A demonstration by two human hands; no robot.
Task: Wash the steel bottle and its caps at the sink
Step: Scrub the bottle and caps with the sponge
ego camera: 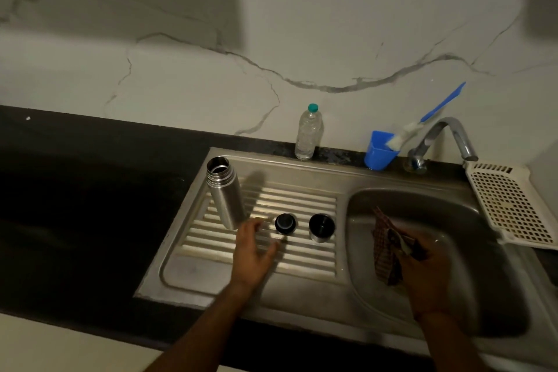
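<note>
The steel bottle (226,192) stands upright and uncapped on the ribbed drainboard (302,199) at the left. To its right on the drainboard sit a small black inner cap (285,223) and a steel cup-shaped outer cap (322,227), mouth up. My left hand (253,251) hovers open just in front of the bottle's base and the black cap, touching neither. My right hand (422,266) is over the sink basin (453,214) and grips a checked cloth (385,251) that hangs down from it.
A clear plastic water bottle with a teal cap (308,133) stands at the wall behind the drainboard. A blue cup (379,151) holds a blue-handled brush. The tap (444,136) arches over the basin. A cream perforated tray (510,205) lies at the right. Dark countertop (90,190) stretches left.
</note>
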